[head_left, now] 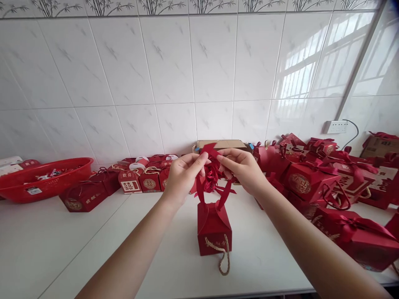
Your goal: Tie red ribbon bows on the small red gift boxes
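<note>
A small red gift box [214, 226] stands upright on the white table, with a twisted rope handle [225, 257] hanging down its front. Red ribbon [209, 148] rises in two strands from the box top to my fingers. My left hand [188, 172] pinches the ribbon on one side. On the other side my right hand [239, 166] pinches it too, close to the left. Between and behind the hands is a bunch of red ribbon [212, 176], partly hidden by them.
At the left stands a red plastic basin [46, 182] of small wrapped items. Several red boxes [150, 180] line the wall, beside a longer dark red box [89, 193]. Many ribboned boxes [307, 180] crowd the right. A cardboard box [222, 144] sits behind my hands.
</note>
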Demonstrator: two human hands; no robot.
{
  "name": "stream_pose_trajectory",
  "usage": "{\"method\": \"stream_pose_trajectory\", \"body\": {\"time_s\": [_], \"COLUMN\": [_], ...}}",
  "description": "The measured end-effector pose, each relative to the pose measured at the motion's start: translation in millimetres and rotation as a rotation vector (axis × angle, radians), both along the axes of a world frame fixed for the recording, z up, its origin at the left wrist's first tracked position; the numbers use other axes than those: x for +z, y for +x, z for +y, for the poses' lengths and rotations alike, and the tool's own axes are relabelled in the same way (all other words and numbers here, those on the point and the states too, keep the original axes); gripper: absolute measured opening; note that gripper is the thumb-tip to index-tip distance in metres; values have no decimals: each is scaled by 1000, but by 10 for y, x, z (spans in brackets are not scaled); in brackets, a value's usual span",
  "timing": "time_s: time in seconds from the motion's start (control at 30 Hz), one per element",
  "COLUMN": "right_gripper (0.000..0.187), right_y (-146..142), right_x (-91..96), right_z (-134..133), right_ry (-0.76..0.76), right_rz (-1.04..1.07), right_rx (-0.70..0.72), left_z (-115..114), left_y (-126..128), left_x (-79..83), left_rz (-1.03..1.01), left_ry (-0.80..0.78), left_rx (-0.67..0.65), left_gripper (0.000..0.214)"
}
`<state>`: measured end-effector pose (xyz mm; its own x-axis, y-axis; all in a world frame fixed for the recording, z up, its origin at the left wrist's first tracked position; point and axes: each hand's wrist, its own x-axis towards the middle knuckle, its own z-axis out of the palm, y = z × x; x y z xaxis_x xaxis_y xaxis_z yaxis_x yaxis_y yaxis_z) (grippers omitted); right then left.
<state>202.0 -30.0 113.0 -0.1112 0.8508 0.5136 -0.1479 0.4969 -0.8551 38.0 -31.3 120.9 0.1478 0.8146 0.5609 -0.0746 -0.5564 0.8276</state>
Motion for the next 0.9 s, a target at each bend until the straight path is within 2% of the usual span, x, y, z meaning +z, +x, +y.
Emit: {"method": "stream_pose_trajectory", "body": {"time_s": [0.1, 0.2, 0.3, 0.5, 0.6, 0.67, 0.77, 0.9], "right_gripper": [19, 17, 14, 19, 17, 15, 14, 12], "right_y": [-37, -56, -70, -117, -82, -29, 56, 116], "right_x": [-38, -103, -148, -170, -205, -226, -226, -199], "right_z": [-21, -29, -28, -2, 37, 47, 21, -18], "right_ry": [28, 64, 28, -45, -20, 25, 142, 493], "right_rz": [-22, 58, 133, 157, 170, 117, -78, -403], "right_rx": [85, 177, 250, 231, 262, 276, 253, 49], "left_z": [-20, -25, -12, -36, -55, -36, 33, 111], "left_y": [1, -21, -47, -44, -75, -122, -202, -253], "left_x": [14, 14, -7, -44, -50, -61, -87, -114], "left_rz": [140, 230, 288, 394, 418, 418, 381, 246], "left_ry": [-10, -33, -6, 144, 70, -50, -206, -289], "left_rx": [46, 58, 89, 184, 113, 12, -118, -213], "left_gripper": [28, 31, 31, 31, 26, 22, 19, 22]}}
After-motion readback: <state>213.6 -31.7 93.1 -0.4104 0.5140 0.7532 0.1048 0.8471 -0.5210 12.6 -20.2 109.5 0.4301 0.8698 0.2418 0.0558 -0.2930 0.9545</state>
